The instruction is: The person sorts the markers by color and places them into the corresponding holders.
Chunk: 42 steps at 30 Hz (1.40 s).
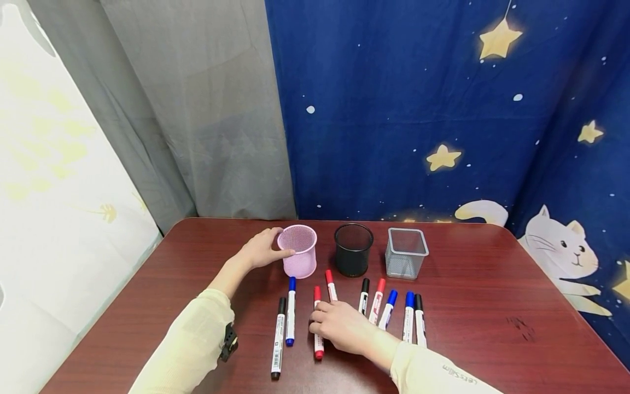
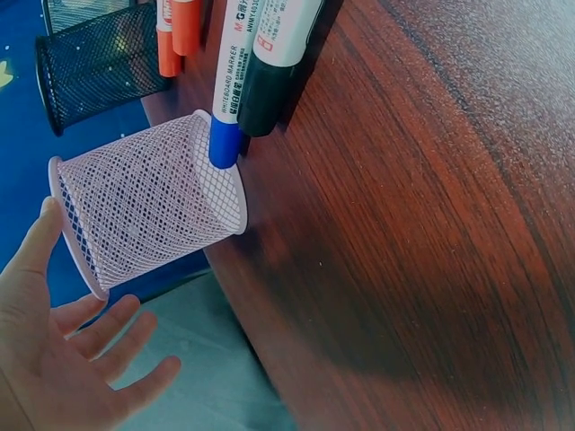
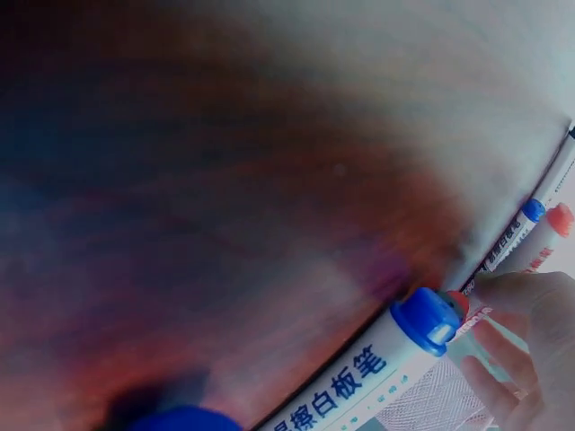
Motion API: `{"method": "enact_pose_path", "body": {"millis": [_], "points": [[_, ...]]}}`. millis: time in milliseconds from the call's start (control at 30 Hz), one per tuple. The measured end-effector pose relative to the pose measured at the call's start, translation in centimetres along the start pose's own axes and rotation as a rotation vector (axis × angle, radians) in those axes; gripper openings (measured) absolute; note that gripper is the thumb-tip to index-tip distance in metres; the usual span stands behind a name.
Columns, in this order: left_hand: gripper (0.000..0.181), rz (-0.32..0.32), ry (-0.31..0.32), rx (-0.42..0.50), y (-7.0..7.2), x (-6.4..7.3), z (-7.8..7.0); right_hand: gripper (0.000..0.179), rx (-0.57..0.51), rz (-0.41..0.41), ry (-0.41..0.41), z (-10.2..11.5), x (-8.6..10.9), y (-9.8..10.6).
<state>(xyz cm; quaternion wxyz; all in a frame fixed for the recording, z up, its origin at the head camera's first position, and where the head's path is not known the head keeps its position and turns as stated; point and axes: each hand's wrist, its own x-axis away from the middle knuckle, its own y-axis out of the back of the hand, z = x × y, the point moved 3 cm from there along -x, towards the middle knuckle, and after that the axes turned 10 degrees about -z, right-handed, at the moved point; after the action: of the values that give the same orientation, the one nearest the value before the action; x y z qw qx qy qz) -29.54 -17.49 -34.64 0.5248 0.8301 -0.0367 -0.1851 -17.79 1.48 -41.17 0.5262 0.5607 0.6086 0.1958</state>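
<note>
At the left of a row of pen holders, my left hand [image 1: 263,249] has its thumb and index finger around the rim of the pink mesh pen holder [image 1: 301,262]. In the left wrist view its other fingers are spread, off the holder [image 2: 148,202]. My right hand [image 1: 342,325] is low over the table, its fingers curled on a red-capped whiteboard marker [image 1: 319,346]. Another red marker [image 1: 330,280] lies partly hidden beyond that hand. In the right wrist view, the fingers [image 3: 503,350] pinch the red marker [image 3: 542,241] near a blue-capped marker [image 3: 359,377].
A black round mesh holder [image 1: 353,257] and a silver square one [image 1: 406,260] stand to the right. Left of the right hand lie a black marker [image 1: 278,342] and a blue marker [image 1: 291,314]. Several more markers lie to its right, including a blue one [image 1: 408,320].
</note>
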Motion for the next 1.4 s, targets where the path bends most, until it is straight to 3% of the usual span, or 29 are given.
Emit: {"method": "enact_pose_path", "body": {"millis": [700,1033,1200,1400], "points": [[0.07,0.004,-0.006,0.017,-0.3,0.1,0.2,0.022,-0.225,-0.179,-0.007,-0.5,-0.1,2.9],[0.07,0.009,-0.003,0.017,-0.4,0.0,0.3,0.023,-0.502,-0.307,-0.152,-1.3,0.3,4.5],[0.069,0.006,-0.006,0.018,-0.1,0.0,0.1,0.021,-0.577,-0.36,-0.185,-1.8,0.2,5.2],[0.069,0.006,0.004,0.018,-0.1,-0.1,0.0,0.021,-0.611,-0.419,-0.28,-2.4,0.0,5.8]]}}
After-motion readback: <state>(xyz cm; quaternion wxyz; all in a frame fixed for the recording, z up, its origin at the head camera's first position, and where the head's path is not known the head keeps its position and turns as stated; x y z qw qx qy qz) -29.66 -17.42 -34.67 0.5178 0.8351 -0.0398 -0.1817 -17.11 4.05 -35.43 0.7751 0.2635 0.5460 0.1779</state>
